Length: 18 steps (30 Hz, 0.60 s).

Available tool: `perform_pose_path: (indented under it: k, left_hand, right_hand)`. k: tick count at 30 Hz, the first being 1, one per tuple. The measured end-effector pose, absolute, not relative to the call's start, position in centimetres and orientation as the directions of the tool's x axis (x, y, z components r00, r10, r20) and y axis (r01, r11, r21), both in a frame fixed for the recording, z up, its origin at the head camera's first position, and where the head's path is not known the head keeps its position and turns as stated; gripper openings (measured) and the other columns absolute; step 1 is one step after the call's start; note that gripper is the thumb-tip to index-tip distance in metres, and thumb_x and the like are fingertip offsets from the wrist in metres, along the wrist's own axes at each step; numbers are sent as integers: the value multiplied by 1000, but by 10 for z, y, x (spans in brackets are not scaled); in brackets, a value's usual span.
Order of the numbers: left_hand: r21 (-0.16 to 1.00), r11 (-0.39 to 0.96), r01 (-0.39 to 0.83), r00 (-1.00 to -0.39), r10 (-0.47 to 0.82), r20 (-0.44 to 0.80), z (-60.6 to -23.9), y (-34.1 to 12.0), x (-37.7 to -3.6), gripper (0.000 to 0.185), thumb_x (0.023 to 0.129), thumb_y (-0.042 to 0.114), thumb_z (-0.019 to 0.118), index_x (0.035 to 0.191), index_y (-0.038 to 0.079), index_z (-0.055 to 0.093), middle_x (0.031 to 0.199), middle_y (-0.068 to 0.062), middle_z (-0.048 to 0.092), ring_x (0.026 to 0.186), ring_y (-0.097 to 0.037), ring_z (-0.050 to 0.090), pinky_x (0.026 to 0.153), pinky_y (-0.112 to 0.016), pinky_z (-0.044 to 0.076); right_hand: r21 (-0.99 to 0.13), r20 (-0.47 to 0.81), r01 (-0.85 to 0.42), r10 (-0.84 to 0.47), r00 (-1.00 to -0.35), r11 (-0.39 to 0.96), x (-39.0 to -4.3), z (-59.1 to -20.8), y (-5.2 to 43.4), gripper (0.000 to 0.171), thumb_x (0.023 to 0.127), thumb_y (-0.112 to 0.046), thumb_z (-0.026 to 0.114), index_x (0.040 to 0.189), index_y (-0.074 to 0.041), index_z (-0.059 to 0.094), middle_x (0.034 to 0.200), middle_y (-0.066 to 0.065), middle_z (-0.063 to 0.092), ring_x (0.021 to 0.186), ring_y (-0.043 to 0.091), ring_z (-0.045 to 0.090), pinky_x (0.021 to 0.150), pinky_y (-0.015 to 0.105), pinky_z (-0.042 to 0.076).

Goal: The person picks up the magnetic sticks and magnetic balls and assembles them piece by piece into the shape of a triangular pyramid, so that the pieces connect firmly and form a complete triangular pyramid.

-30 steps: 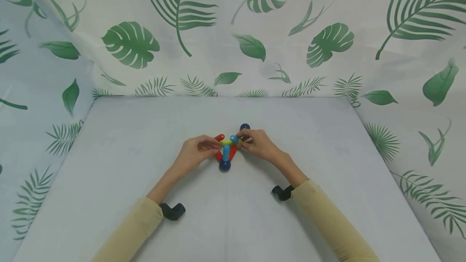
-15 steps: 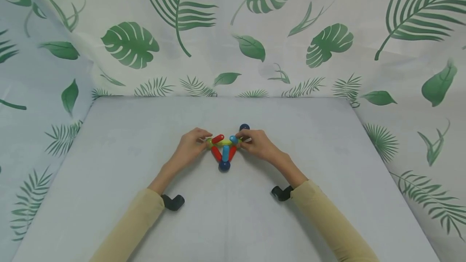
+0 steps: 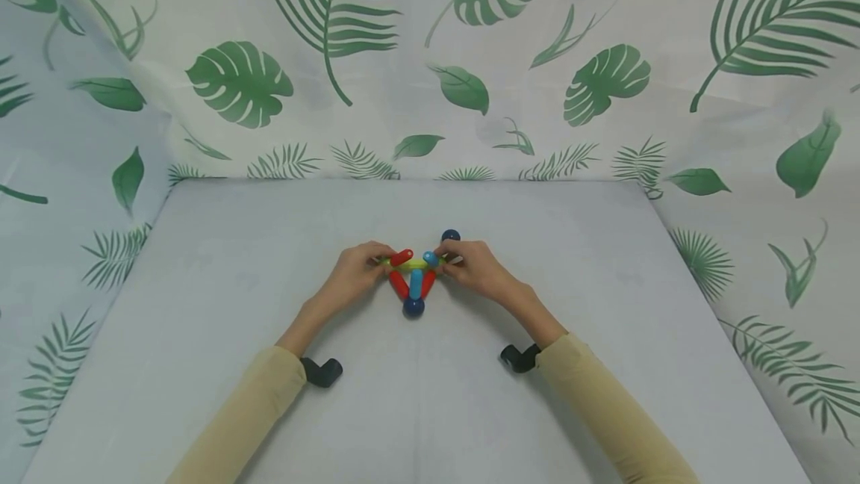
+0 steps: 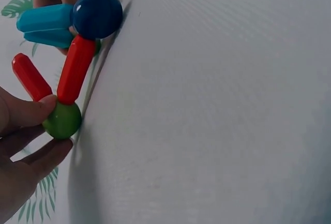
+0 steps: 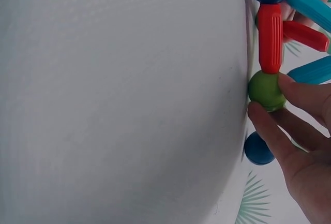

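A small frame of magnetic rods and balls [image 3: 413, 280] stands mid-table. Its red rods [image 3: 399, 284], a light-blue rod [image 3: 417, 284] and a yellow-green rod [image 3: 415, 264] meet at a dark-blue ball [image 3: 413, 307] nearest me. My left hand [image 3: 379, 263] pinches the left green ball [image 4: 63, 120], thumb and fingers [image 4: 26, 113] curled round it, where two red rods [image 4: 76, 69] join. My right hand [image 3: 446, 256] pinches the right green ball [image 5: 266, 89] between its fingers [image 5: 305, 94]. A loose dark-blue ball [image 3: 451, 235] lies just behind that hand.
The pale grey table [image 3: 235, 282] is walled at the back and both sides by white cloth printed with green leaves [image 3: 242, 81]. Black camera mounts sit under my left wrist [image 3: 322, 372] and my right wrist [image 3: 517, 357].
My left hand slid off the red rods leftward and now pinches the left green ball. My right hand and the frame have stayed put.
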<state>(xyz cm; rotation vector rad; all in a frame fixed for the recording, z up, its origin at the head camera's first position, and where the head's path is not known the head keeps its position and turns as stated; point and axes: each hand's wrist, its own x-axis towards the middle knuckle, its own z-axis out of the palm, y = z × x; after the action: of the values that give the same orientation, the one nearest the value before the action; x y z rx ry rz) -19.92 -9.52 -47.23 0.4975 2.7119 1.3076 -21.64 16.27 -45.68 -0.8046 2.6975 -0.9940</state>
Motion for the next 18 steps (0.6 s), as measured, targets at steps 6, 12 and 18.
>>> perform_pose_path:
  k: [6,12,18]
  left_hand:
    - [785,569,246,-946,316,68,-476,-97,-198,28,93,2,73,121,5,73,123,-11,73,112,-28,68,99,-42,58]
    - [786,562,258,-943,324,77,-479,-100,-196,31,93,2,72,124,5,72,126,-11,72,116,-30,66,102,-46,56]
    - [790,557,258,-944,319,83,-482,-101,-196,31,93,5,74,124,6,72,125,-10,73,115,-29,67,102,-46,55]
  right_hand:
    - [-616,60,-466,-553,-831,635,-215,-456,161,22,93,1,71,115,1,70,114,17,75,105,31,73,89,38,62]
    - [-614,52,-463,-552,-832,640,-215,-456,160,22,93,3,70,114,1,70,115,17,74,106,31,73,89,37,62]
    - [-630,45,-451,-551,-833,632,-214,-454,160,22,93,2,70,115,1,70,115,16,74,106,31,73,90,37,62]
